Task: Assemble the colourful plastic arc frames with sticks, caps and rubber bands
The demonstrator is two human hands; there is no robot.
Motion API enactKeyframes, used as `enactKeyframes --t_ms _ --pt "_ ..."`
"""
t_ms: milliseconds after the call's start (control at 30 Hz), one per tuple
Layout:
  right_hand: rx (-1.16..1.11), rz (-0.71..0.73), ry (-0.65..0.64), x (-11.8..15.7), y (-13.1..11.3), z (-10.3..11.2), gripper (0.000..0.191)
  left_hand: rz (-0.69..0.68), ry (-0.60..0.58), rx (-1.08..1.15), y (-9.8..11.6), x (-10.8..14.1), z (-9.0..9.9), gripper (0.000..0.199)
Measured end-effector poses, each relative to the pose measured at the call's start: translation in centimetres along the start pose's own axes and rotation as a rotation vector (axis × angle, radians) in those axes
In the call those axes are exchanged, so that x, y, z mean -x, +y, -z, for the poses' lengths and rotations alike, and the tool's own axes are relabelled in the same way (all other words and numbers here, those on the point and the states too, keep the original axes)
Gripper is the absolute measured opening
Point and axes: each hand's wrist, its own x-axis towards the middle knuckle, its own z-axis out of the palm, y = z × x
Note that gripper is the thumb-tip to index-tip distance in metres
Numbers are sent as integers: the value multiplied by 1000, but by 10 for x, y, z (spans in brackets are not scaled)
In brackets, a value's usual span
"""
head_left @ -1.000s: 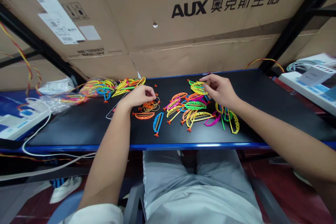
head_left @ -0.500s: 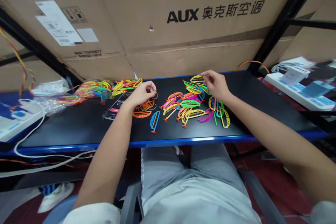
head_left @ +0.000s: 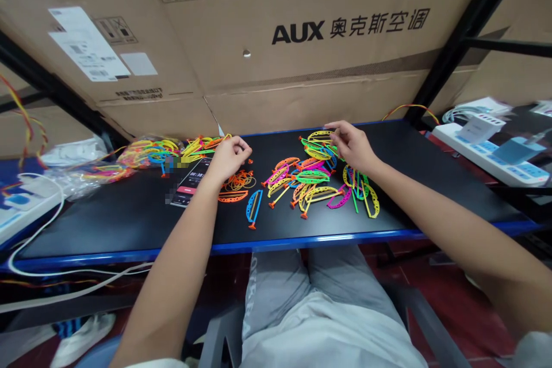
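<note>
My left hand [head_left: 232,159] hovers over the back-left of the table, its fingers curled together; what they hold, if anything, is hidden. Just below it lies a heap of rubber bands [head_left: 245,182] with small orange pieces. An orange toy bow [head_left: 233,196] and a blue toy bow [head_left: 253,208] with an orange-tipped stick lie nearer me. My right hand [head_left: 352,144] is above the back of a pile of coloured toy bows [head_left: 313,177]; its index finger stretches out, apart from the thumb. A yellow toy bow [head_left: 321,136] lies beside those fingertips.
A phone [head_left: 188,188] showing a running timer lies left of the rubber bands. Behind it are bagged plastic pieces [head_left: 149,152]. Power strips [head_left: 491,152] stand at both sides, with loose cables on the left. A large cardboard box [head_left: 241,92] walls off the back.
The view has shifted slightly. My left hand has lifted back from the rubber bands. My right index finger has stretched out, and a yellow toy bow shows more clearly below that hand.
</note>
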Motion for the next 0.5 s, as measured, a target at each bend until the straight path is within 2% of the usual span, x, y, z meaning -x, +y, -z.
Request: enactKeyframes --t_ms 300,400,500 --pt "107 124 50 -2 -6 1 21 -17 5 -45 -5 -2 -1 23" --pt "164 137 117 -3 -7 4 18 -58 -2 -71 -7 -3 0 18" --pt "217 155 253 -6 -11 10 15 -134 -102 -86 -6 -1 1 15"
